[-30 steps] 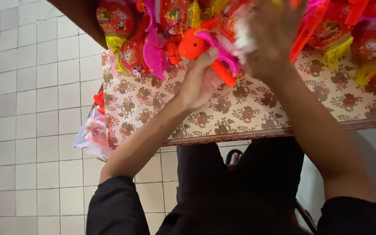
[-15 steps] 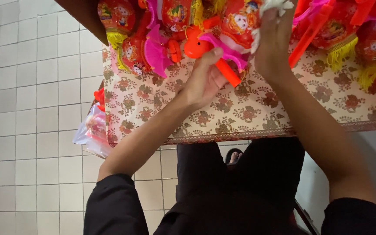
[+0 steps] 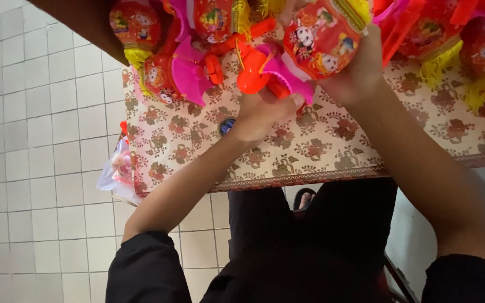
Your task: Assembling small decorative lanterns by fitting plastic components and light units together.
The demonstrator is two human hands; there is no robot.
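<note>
Over the floral bench (image 3: 321, 151), the left hand (image 3: 262, 115) pinches the orange plastic piece (image 3: 252, 78); beside it to the right, the right hand (image 3: 355, 73) grips a red lantern (image 3: 318, 39).

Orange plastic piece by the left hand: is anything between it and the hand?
Nothing visible. The left hand already has its fingers on the orange plastic piece, with a pink fan-shaped part right beside it. The right hand holds a red cartoon lantern just above the floral tablecloth.
</note>
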